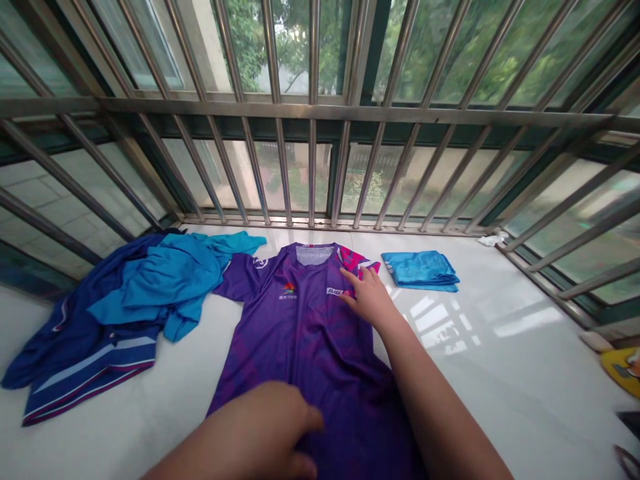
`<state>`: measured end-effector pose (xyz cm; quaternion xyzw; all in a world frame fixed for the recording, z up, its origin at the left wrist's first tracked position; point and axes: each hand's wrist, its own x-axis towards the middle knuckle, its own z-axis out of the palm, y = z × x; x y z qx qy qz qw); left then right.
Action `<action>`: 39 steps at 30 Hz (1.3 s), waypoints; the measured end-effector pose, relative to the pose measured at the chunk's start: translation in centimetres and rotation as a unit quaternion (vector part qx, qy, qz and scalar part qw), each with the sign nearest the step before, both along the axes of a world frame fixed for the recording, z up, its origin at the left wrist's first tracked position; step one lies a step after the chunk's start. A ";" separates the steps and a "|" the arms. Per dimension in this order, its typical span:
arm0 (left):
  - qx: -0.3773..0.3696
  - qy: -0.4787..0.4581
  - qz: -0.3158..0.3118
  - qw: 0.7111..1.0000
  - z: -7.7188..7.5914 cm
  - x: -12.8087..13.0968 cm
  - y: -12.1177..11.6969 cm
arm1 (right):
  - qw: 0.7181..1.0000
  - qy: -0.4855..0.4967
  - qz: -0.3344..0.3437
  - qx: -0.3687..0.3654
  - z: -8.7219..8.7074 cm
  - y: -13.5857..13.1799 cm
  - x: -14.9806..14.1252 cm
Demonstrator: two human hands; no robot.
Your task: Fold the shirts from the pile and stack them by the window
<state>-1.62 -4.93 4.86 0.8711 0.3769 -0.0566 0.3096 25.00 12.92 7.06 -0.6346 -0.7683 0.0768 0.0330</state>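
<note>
And here's the jersey [300, 333] laid mid-ledge [500, 413], clothes heap [110, 307] to its left, folded cloth [420, 270] right, window bars [313, 167] behind!

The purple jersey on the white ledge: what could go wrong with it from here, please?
The right hand presses beside the crumpled pink sleeve, so that sleeve could stay creased under the purple jersey. The left hand sits on the lower jersey and, if it pulls, might drag the cloth askew. The other sleeve lies against the loose blue garments, which could shift onto the jersey or catch on it.
</note>
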 end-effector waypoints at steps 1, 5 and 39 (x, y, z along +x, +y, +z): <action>0.023 -0.004 0.012 1.000 1.5 0.6 2.2 | 1.000 -0.002 0.011 -0.007 -1.0 0.3 0.0; 0.133 0.005 0.108 0.985 4.8 3.3 10.5 | 0.999 0.029 0.007 -0.026 -2.9 1.5 1.3; 0.196 -0.016 0.175 0.965 -3.0 3.8 14.7 | 0.970 -0.112 -0.207 0.064 -4.4 1.9 28.7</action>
